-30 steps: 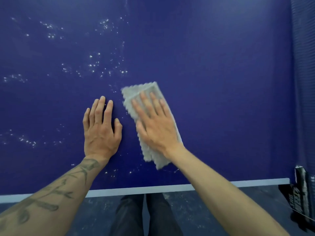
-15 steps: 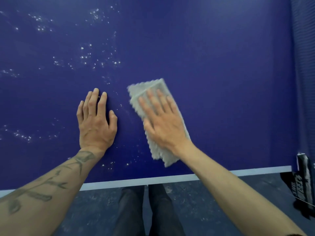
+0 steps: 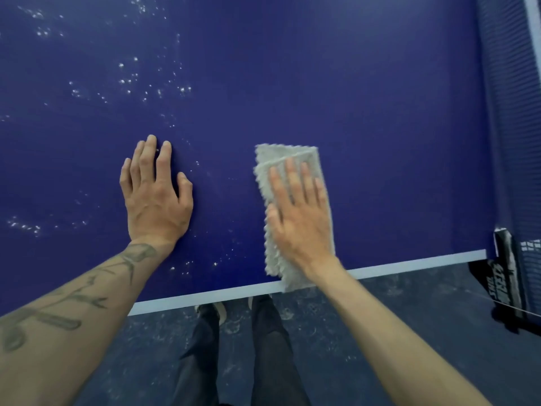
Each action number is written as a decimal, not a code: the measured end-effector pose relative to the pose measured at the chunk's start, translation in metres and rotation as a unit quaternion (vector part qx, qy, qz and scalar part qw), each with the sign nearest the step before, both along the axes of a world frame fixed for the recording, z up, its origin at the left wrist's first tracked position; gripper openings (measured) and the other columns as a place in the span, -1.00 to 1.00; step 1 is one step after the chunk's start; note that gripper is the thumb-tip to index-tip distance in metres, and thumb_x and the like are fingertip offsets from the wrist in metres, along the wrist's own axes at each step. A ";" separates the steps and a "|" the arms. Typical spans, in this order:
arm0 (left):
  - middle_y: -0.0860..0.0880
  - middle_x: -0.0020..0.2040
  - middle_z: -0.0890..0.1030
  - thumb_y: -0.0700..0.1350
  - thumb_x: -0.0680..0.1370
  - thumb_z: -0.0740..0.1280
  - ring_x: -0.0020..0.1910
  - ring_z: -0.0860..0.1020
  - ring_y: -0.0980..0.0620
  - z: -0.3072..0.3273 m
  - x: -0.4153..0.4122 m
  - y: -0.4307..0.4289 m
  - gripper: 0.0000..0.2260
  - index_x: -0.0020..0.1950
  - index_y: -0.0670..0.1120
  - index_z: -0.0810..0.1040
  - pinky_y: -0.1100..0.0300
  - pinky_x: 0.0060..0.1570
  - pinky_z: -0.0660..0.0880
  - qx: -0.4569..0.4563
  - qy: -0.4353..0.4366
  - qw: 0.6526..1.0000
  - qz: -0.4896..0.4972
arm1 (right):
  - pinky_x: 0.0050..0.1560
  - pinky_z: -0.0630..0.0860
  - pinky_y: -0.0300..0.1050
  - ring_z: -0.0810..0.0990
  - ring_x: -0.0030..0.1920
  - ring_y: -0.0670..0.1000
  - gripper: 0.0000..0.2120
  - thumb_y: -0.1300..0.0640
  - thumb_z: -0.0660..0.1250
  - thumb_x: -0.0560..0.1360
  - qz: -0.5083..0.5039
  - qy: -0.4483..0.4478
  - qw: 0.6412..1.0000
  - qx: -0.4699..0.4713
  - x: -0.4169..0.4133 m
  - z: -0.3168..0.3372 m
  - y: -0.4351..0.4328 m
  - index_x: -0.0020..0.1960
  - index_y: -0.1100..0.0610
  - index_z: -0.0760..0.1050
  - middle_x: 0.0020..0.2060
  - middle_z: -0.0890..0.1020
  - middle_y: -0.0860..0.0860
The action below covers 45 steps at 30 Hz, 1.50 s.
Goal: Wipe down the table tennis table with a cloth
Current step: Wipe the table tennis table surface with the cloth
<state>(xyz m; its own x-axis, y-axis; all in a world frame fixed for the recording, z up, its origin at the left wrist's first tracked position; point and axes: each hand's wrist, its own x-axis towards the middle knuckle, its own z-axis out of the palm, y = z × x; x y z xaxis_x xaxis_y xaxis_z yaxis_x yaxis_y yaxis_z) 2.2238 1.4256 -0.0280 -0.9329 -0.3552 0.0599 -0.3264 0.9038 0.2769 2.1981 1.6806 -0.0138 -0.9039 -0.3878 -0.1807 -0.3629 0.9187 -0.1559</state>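
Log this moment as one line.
right hand flat on folded grey cloth | left hand flat on blue tabletop | white specks left of cloth

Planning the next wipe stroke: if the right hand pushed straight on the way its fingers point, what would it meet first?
The right hand, flat on the folded grey cloth, would meet only bare blue table top as far as shown; white specks lie leftward.

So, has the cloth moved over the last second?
Yes. The cloth slid toward the person: its near end now crosses the white edge line, which it cleared before.
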 end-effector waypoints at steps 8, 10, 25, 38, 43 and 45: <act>-0.14 0.67 0.20 -0.06 0.70 0.16 0.68 0.13 -0.13 0.000 0.001 0.000 -0.51 0.63 -0.15 0.26 -0.11 0.66 -0.03 0.011 0.004 1.000 0.000 | 0.71 -0.02 0.21 -0.15 0.73 0.05 -0.37 -0.07 -0.04 0.72 -0.104 0.012 0.994 0.012 0.013 -0.004 0.065 0.76 0.01 -0.07 0.75 -0.10 0.02; -0.13 0.68 0.19 -0.05 0.71 0.15 0.68 0.12 -0.13 0.001 0.001 -0.001 -0.51 0.63 -0.14 0.25 -0.12 0.67 -0.04 0.013 0.002 1.000 -0.001 | 0.71 -0.03 0.21 -0.14 0.73 0.07 -0.36 -0.07 -0.03 0.72 -0.155 0.016 0.988 0.015 0.035 -0.003 0.061 0.76 0.02 -0.07 0.75 -0.09 0.04; -0.19 0.66 0.23 -0.02 0.72 0.11 0.65 0.20 -0.20 0.008 0.025 -0.050 -0.51 0.63 -0.17 0.26 -0.17 0.64 0.07 -0.003 0.008 0.999 -0.052 | 0.71 -0.04 0.19 -0.17 0.73 0.10 -0.36 -0.07 -0.04 0.72 -0.174 0.024 0.984 -0.003 0.068 -0.006 -0.039 0.76 0.02 -0.10 0.74 -0.10 0.07; -0.17 0.68 0.18 0.03 0.72 0.07 0.67 0.13 -0.18 0.003 0.048 -0.134 -0.48 0.66 -0.13 0.23 -0.13 0.66 -0.02 -0.023 -0.014 0.997 -0.074 | 0.70 -0.02 0.20 -0.15 0.73 0.10 -0.36 -0.06 -0.01 0.73 -0.153 0.025 0.988 -0.018 0.080 -0.008 -0.119 0.76 0.04 -0.10 0.74 -0.11 0.08; -0.15 0.67 0.21 -0.02 0.73 0.09 0.66 0.16 -0.16 0.002 0.048 -0.136 -0.52 0.65 -0.12 0.25 -0.10 0.66 0.00 -0.022 -0.002 0.997 -0.075 | 0.71 -0.05 0.18 -0.18 0.73 0.11 -0.35 -0.05 0.06 0.74 -0.063 0.005 0.997 -0.051 0.108 -0.004 -0.195 0.76 0.05 -0.08 0.74 -0.12 0.09; -0.15 0.66 0.22 -0.05 0.72 0.10 0.66 0.17 -0.16 0.003 0.048 -0.136 -0.53 0.64 -0.12 0.25 -0.10 0.66 0.00 -0.020 0.001 0.997 -0.075 | 0.71 -0.03 0.17 -0.14 0.73 0.10 -0.36 -0.05 0.07 0.74 -0.020 0.007 0.998 -0.061 0.097 -0.006 -0.198 0.76 0.03 -0.02 0.74 -0.06 0.07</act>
